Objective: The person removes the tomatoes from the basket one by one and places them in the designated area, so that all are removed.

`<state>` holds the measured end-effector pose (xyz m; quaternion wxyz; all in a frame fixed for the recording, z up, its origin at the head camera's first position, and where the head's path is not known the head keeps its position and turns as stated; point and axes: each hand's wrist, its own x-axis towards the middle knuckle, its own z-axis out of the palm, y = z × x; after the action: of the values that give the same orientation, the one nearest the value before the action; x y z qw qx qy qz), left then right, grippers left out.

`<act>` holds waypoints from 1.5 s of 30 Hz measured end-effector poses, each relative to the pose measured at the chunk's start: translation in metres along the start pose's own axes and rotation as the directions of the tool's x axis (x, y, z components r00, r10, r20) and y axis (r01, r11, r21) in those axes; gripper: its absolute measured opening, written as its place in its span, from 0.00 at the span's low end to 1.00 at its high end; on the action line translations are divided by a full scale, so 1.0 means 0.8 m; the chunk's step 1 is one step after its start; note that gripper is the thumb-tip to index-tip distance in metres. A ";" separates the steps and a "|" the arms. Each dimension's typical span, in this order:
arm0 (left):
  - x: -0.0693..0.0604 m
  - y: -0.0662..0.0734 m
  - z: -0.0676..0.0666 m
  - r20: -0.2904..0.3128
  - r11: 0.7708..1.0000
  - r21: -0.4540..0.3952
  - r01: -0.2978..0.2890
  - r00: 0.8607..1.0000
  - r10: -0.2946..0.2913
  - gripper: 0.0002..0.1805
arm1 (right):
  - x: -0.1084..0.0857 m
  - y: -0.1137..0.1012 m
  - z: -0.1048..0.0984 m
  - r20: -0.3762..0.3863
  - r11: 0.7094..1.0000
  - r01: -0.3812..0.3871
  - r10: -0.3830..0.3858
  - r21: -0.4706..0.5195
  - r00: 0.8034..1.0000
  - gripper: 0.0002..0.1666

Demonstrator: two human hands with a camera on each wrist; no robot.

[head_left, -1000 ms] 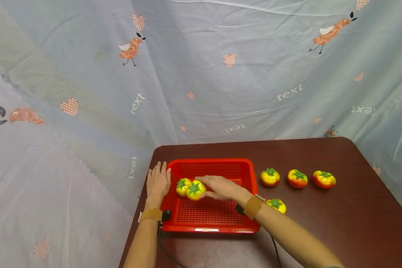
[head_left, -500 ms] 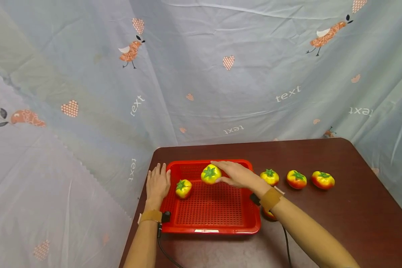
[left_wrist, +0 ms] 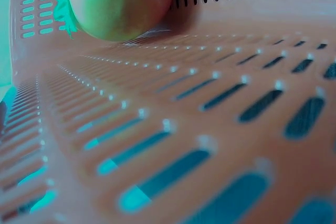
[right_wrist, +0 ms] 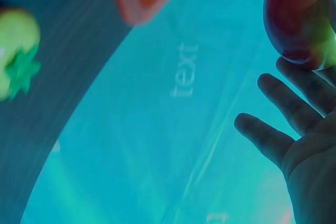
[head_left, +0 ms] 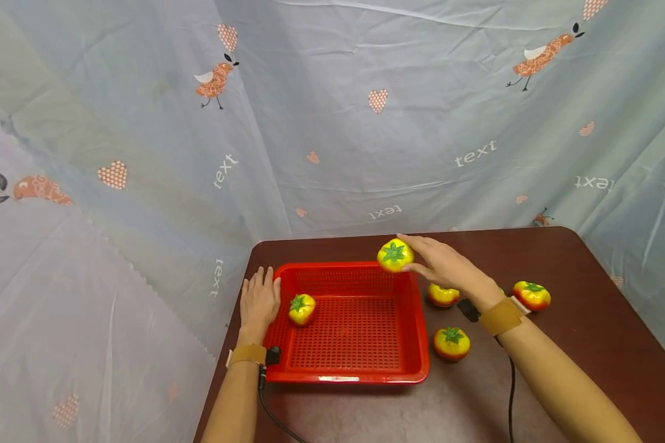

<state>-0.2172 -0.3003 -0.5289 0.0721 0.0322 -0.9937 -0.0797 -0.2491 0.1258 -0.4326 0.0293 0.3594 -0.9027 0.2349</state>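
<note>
My right hand (head_left: 443,264) pinches a yellow-and-red tomato (head_left: 394,255) between thumb and fingers, above the far right corner of a red plastic basket (head_left: 423,332). In the right wrist view, this tomato (right_wrist: 296,22) sits at the fingertips while the other fingers (right_wrist: 262,137) stretch out. My left hand (head_left: 259,301) lies with straight fingers along the basket's left rim. A second tomato (head_left: 302,309) rests inside the basket near that side; the left wrist view shows this tomato (left_wrist: 123,3) close to the slotted wall.
Right of the basket, tomatoes lie on the dark table (head_left: 587,344): a near one (head_left: 451,344), one partly behind my right hand (head_left: 442,296), and one farther right (head_left: 532,296). My right wrist nearly hides another. A patterned curtain (head_left: 332,123) hangs behind.
My right hand has lifted one tomato from beside the other in the basket and carried it right and away, to above the far right corner. The left hand has stayed put.
</note>
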 end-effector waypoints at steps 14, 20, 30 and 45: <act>-0.001 0.002 0.004 -0.001 1.000 0.012 -0.021 1.000 0.021 0.30 | -0.111 0.054 -0.047 -0.114 0.983 -0.177 0.170 -0.053 0.979 0.42; -0.003 0.002 0.006 0.012 1.000 0.012 -0.027 1.000 0.027 0.30 | -0.156 0.063 -0.052 -0.104 0.965 -0.252 0.244 -0.073 0.964 0.45; 0.000 0.000 0.004 -0.027 1.000 -0.010 -0.018 0.999 0.018 0.30 | -0.188 0.079 -0.030 -0.101 0.960 -0.276 0.270 -0.046 0.958 0.42; -0.002 0.002 0.000 -0.003 1.000 -0.019 -0.002 1.000 0.002 0.31 | -0.257 0.096 0.027 0.021 0.922 -0.382 0.382 0.063 0.924 0.41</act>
<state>-0.2157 -0.2987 -0.5289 0.0741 0.0307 -0.9928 -0.0889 -0.1454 0.2953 -0.5283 -0.0324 0.1784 -0.9472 0.2644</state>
